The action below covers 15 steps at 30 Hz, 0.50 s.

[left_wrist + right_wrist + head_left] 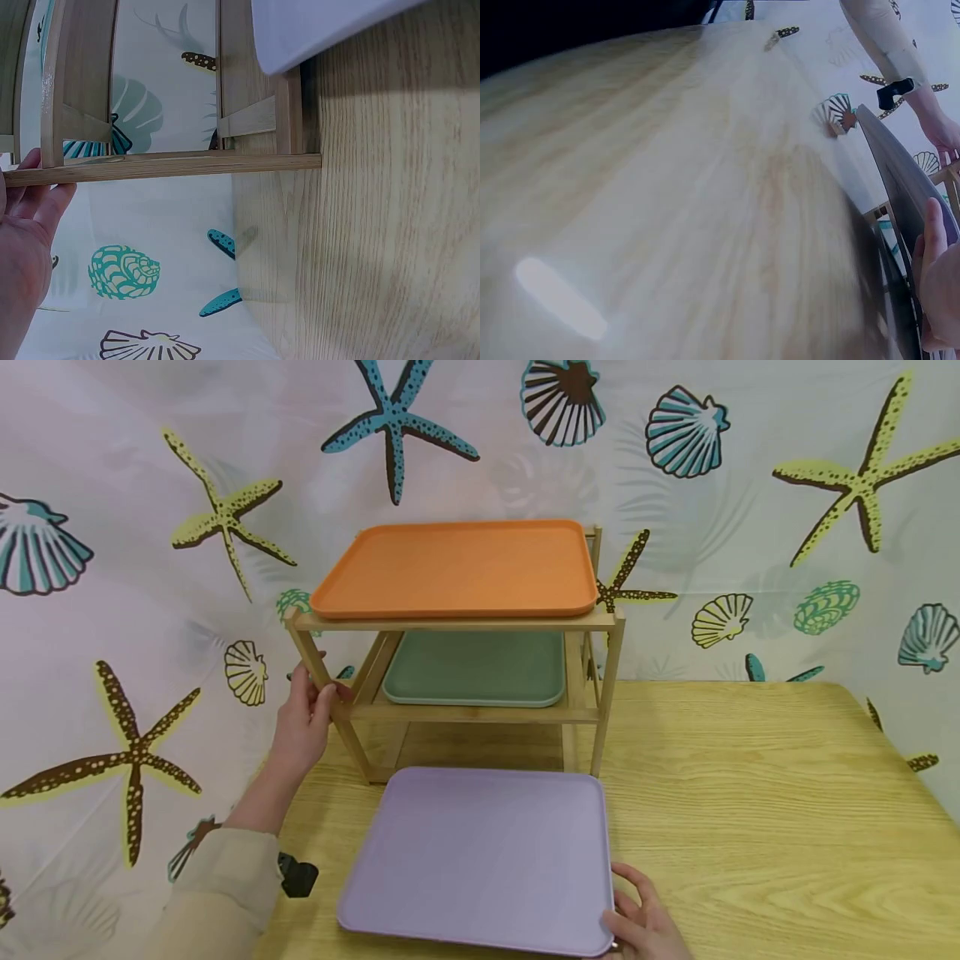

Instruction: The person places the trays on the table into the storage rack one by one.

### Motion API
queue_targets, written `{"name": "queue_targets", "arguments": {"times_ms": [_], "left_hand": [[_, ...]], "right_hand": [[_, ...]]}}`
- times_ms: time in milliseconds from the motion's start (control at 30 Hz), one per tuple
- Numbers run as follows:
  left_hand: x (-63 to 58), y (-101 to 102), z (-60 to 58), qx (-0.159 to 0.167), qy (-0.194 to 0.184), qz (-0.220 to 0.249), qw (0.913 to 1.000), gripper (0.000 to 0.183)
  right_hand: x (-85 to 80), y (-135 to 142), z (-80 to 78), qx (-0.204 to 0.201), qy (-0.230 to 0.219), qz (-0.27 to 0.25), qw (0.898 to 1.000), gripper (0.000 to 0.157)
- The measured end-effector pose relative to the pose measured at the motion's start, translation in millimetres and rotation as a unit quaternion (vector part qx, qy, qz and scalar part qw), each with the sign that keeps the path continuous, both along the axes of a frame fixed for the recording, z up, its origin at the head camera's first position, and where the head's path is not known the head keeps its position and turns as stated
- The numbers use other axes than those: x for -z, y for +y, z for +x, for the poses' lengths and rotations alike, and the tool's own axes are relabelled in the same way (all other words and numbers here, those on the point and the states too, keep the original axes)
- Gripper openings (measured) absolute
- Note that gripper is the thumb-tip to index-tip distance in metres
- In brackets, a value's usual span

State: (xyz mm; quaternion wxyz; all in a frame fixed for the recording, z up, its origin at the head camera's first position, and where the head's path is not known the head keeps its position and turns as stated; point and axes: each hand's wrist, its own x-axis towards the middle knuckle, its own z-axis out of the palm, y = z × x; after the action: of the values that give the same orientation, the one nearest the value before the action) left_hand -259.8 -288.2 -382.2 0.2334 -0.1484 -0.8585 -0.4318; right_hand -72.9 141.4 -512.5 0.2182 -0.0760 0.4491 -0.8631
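Observation:
A wooden rack (480, 715) stands on the table, and my left hand (300, 722) grips its left front post at the height of the middle shelf. In the left wrist view the fingers (54, 210) wrap that post. My right hand (643, 920) holds a lilac tray (487, 860) by its near right corner, thumb on the rim and fingers beneath. The tray's far edge is at the front of the bottom shelf. Its dark underside (896, 176) shows above the tabletop in the right wrist view.
An orange tray (457, 568) lies on the top shelf and a green tray (476, 667) on the middle one. Wood-grain tabletop (750, 793) stretches to the right. A cloth with starfish and shells (720, 510) hangs behind and along the left side.

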Motion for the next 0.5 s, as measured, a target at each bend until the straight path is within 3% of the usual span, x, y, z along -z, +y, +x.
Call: {"name": "queue_targets", "arguments": {"times_ms": [167, 500], "left_hand": [[0.2, 0, 0.3, -0.004, -0.003, 0.000, 1.0000, 0.043], [2.0, -3, -1.9, 0.007, -0.005, 0.010, 0.9999, 0.045]], "right_hand": [[-14.0, -15, -10.6, 0.037, -0.058, 0.039, 0.997, 0.064], [-24.0, -29, -43.2, 0.091, -0.037, 0.118, 0.988, 0.059]]}}
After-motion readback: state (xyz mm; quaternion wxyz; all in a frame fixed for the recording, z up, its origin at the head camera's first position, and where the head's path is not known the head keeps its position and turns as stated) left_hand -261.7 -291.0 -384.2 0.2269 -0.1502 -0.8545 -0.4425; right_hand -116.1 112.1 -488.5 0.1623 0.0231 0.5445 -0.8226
